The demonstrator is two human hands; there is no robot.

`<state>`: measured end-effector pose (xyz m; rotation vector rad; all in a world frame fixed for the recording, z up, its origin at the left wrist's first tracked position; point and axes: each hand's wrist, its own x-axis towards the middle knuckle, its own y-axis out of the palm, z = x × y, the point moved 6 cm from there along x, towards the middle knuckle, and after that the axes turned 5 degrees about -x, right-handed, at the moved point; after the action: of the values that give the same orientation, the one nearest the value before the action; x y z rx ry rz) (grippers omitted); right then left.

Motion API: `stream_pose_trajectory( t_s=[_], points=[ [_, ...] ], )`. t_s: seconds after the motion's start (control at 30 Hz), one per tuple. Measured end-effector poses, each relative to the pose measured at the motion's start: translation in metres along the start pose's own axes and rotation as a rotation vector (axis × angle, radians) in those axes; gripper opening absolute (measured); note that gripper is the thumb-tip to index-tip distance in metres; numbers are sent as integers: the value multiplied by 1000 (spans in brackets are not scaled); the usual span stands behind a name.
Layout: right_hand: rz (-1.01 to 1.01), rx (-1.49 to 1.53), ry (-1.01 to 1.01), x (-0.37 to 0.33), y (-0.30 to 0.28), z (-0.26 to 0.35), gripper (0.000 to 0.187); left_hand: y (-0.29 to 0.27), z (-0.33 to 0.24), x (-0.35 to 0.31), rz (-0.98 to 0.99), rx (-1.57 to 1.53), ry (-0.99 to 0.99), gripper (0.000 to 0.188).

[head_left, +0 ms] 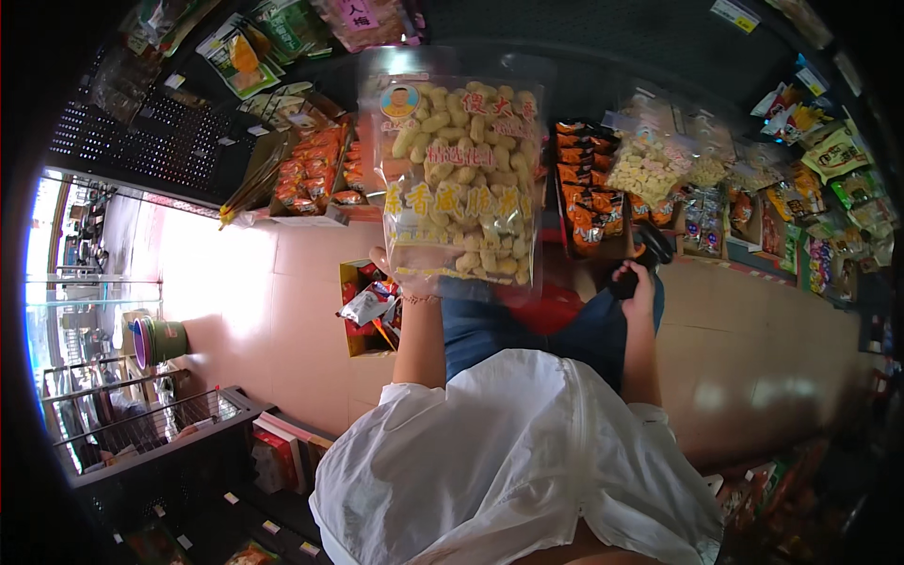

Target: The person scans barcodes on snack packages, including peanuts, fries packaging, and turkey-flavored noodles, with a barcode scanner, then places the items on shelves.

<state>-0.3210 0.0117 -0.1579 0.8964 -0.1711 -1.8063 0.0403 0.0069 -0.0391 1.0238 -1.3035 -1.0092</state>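
A large clear bag of peanuts in their shells [459, 179] with red and yellow print is held upright in front of me. My left hand [381, 261] grips its lower left corner, and most of the fingers are hidden behind the bag. Lower on the right, my right hand [638, 285] is closed around the handle of a black handheld scanner [653, 246]. The scanner's head points up toward the shelf. Behind the bag, part of the shelf is covered from view.
Orange snack packets [311, 169] fill a box at the shelf's left; more orange packets [586, 188] and clear bags of pale snacks [650, 165] lie to the right. A yellow carton of packets [365, 311] stands on the floor. Purple and green buckets [162, 341] are farther left.
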Motion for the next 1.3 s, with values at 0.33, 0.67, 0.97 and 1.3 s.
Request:
stream_pose_trajectory(
  t_s=[0.33,0.67,0.97,1.3],
  points=[
    [359,97,-17,-76,141,36,34,12,52,3,-61,1528,-352,81],
    [469,304,-63,-79,130,45,42,-69,47,-2,8,28,-378,87],
    [298,195,-211,-75,114,64,44,48,76,21,218,-82,-384,61],
    [242,262,-237,-82,119,89,46,71,64,25,-284,1492,298,26]
  ],
)
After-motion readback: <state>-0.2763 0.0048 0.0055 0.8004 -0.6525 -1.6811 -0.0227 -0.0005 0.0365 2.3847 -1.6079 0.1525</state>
